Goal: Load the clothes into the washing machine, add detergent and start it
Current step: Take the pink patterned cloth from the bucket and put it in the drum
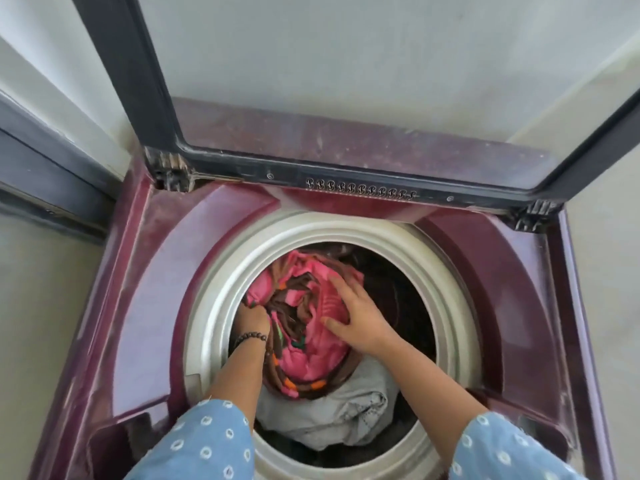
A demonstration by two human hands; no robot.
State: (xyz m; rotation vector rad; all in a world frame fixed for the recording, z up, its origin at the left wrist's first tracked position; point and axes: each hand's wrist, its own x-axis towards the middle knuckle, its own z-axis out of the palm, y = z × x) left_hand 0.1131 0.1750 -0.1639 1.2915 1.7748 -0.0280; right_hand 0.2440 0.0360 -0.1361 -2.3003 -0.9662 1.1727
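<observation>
**Ana:** Head view, looking straight down into the washing machine point(145, 289), lid point(311, 81) standing up at the back. Both hands are in the drum. What's the right hand doing?

**Ben:** The right hand point(353, 317) lies spread flat on the pink garment point(311, 351), fingers straight and fanned, thumb out to the side. That's a press, not a grab.

**Ana:** And the left hand point(252, 322)?

**Ben:** Curled in at the left edge of the bundle, by the drum's pale rim point(214, 306). It looks to be gripping a fold of the pink and brown cloth, though the fingertips are buried in the fabric.

**Ana:** So where do the clothes sit?

**Ben:** Already inside. The pink garment with its brown trim rides on top, a grey garment point(332, 420) lies under it toward the near side, and something dark shows at the far right of the drum.

**Ana:** How will this load handle?

**Ben:** Soft and limp, I'd judge. It will fold and bunch wherever it's pushed, light enough for one hand, nothing fragile. The loose brown trim could trail and snag on the rim.

**Ana:** Best place to hold it?

**Ben:** Gather a thick bunch from the middle; an edge would just let the rest unravel. For packing down, a flat palm on the crown works well.
</observation>
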